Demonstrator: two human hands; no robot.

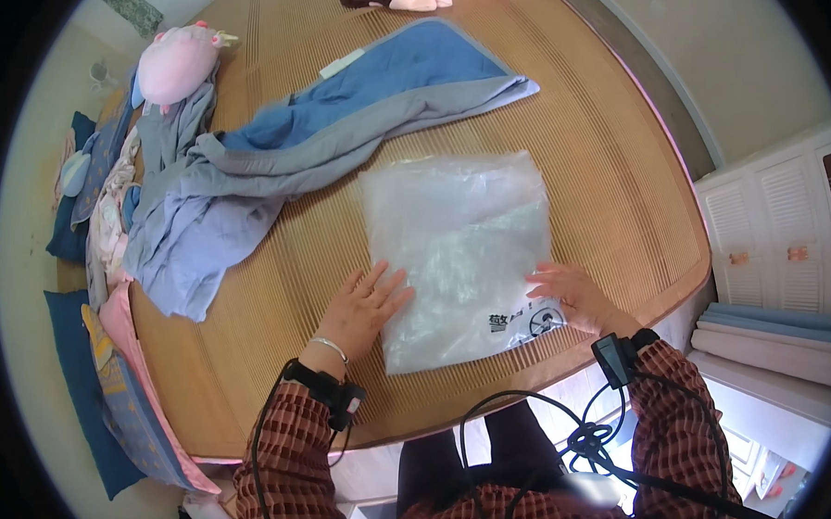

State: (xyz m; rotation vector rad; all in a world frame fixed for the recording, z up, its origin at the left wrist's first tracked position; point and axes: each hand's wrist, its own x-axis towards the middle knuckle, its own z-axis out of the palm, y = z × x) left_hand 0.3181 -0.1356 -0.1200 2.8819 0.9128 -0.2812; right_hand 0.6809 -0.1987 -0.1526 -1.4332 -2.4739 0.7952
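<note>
- Brown checked sleeves (301, 440) come up from the lower edge, with a black cable (590, 439) tangled in loops between them and 1 black strapped device at each wrist.
- 1 see-through plastic bag (459, 229) lies flat just ahead of the person, near the bed's front edge; it is whitish and wrinkled, with dark print at its lower right. Whether anything is inside, I cannot tell.
- Left hand (362, 308): open, fingers spread, resting at the bag's left edge and gripping nothing.
- Right hand (570, 292): partly open, fingers at the bag's right edge; whether they pinch the film, I cannot tell.
- Under the bag is a tan woven mat (615, 148) covering the bed.
- Beyond the bag, a blue and grey blanket (386, 82) sprawls in folds; 1 pink plush toy (176, 64) sits at its far left end.
- Dark blue pillows (77, 375) line the left side.
- At right, 1 white louvred cabinet (765, 219) stands above folded cloths (773, 345), blue and off-white.
</note>
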